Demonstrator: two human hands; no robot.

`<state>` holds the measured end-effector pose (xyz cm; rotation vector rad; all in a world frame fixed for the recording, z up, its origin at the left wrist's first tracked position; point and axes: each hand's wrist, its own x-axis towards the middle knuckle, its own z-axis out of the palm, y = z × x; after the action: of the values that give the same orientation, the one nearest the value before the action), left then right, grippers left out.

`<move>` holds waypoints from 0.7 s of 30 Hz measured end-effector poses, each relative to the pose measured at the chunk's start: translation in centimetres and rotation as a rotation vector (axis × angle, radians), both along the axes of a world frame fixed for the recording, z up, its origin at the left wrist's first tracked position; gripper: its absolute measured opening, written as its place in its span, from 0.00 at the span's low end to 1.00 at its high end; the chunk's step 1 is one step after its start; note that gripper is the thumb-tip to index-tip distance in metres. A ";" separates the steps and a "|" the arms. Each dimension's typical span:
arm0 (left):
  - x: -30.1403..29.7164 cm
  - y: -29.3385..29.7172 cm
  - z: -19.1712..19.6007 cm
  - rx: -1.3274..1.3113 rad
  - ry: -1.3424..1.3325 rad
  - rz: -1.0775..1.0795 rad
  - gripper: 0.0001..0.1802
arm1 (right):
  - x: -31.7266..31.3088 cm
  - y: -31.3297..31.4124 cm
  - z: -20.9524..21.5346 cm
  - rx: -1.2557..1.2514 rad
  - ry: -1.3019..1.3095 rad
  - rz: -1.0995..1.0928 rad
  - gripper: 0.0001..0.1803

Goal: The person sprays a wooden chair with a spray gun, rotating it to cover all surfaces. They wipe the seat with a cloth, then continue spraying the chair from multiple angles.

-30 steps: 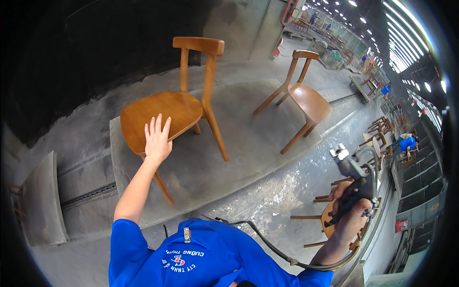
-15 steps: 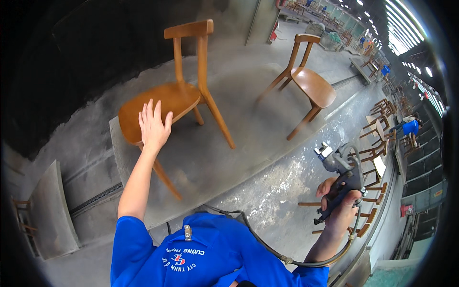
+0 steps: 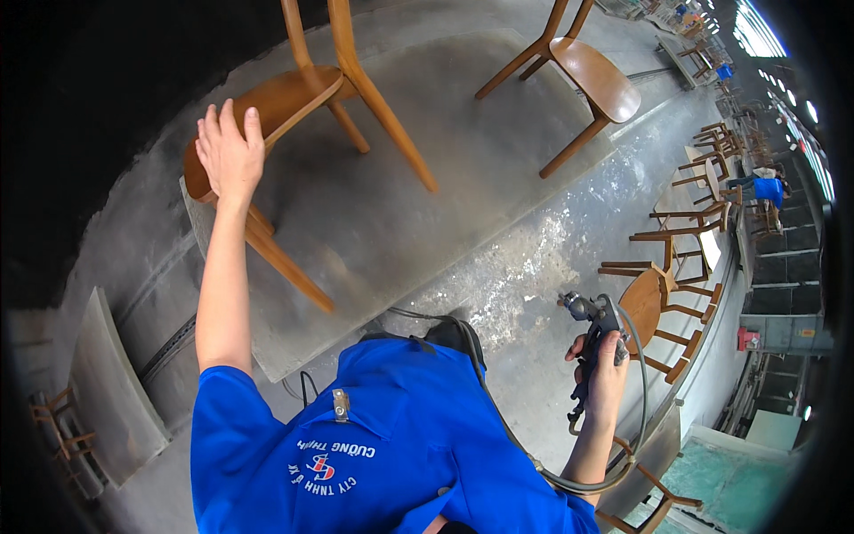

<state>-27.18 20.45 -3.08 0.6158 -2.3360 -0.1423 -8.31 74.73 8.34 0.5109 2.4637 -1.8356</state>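
My left hand (image 3: 229, 153) lies flat with its fingers out on the seat of a brown wooden chair (image 3: 298, 93), near the seat's front edge. The top of that chair's back is cut off by the picture's edge. My right hand (image 3: 607, 378) is wrapped round the handle of a dark spray gun (image 3: 601, 319), held out to the right and away from the chair. From the gun a hose (image 3: 509, 425) loops down past my right forearm. Farther off to the right stands a second brown chair (image 3: 598, 80), touched by neither hand.
Both chairs stand on a low grey platform (image 3: 400, 254). Several wooden chairs (image 3: 642, 307) line the right side, with a person in blue (image 3: 767, 189) beyond them. A tilted grey board (image 3: 111, 392) is at the left, and a rail (image 3: 169, 345) runs along the floor.
The view has tipped downward, so both chairs sit higher in the picture. My right hand has turned the spray gun and drawn it closer to me. My left hand stays on the seat.
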 end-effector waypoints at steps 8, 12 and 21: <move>-2.5 -2.4 0.0 -0.027 0.003 0.145 0.32 | -8.2 8.3 -1.6 -0.021 -0.099 0.126 0.32; -2.8 -2.5 0.7 0.131 -0.031 0.347 0.35 | -15.2 13.4 -4.3 0.038 -0.257 0.194 0.32; -3.8 0.1 0.6 -0.011 -0.169 0.747 0.34 | -29.5 22.7 -7.7 -0.244 -0.298 0.193 0.35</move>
<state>-30.95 20.52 -2.45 1.4860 -2.0988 0.2739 -37.78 97.42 0.63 0.4735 1.9921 -1.7988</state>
